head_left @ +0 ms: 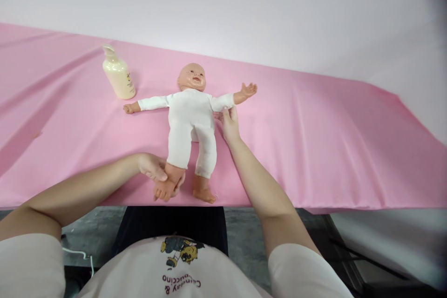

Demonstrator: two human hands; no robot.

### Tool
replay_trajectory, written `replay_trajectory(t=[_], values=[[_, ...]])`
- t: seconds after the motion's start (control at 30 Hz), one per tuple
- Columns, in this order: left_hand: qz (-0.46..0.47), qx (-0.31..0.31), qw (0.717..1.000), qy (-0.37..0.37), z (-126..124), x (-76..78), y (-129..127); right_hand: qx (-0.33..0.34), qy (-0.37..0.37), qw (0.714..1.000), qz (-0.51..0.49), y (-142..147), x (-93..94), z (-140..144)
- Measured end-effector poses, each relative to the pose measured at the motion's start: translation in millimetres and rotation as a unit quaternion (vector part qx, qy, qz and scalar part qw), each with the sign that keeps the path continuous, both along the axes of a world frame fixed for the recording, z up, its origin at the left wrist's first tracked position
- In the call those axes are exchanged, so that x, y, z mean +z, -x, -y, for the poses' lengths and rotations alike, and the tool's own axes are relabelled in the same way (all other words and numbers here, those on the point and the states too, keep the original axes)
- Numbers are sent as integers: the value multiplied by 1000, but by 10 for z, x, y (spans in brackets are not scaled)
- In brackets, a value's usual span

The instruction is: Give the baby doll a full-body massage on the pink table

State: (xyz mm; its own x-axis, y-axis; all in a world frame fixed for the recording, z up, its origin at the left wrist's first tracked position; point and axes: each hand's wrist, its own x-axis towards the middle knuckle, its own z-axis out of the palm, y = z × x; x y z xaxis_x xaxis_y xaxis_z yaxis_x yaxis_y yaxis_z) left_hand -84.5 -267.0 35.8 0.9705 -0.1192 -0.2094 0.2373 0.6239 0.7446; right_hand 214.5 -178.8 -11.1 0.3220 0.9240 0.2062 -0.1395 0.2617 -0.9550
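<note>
A baby doll in a white suit lies on its back, head away from me, arms spread wide. My left hand is closed around the ankle and foot on the left, with the thumb on top and some fingers underneath. Beside the doll's body, my right hand grips at the sleeved arm on the right from below. Part of its fingers is hidden under the arm and side. The other foot rests near the table's front edge.
A pale yellow pump bottle stands left of the doll's head. Pink cloth with folds covers the table. A white wall rises behind it. Below the front edge are a dark seat and a white cable.
</note>
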Motion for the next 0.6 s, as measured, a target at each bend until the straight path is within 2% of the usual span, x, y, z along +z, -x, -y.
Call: replay_trajectory(t=[0.1, 0.27, 0.4, 0.47, 0.6], values=[[-4, -121, 992, -35, -39, 16, 5, -15, 40, 991, -126, -56, -12, -61], [-32, -144, 979, -141, -110, -28, 13, -25, 115, 964, -239, -213, -71, -155], [-28, -192, 970, -144, -155, -48, 50, -26, 135, 956, -259, -258, -79, -178], [-37, -184, 971, -148, -165, -20, 69, -33, 132, 955, -265, -233, -58, -163], [-27, -87, 990, -108, -170, 58, 79, -35, 84, 970, -223, -135, 9, -77]])
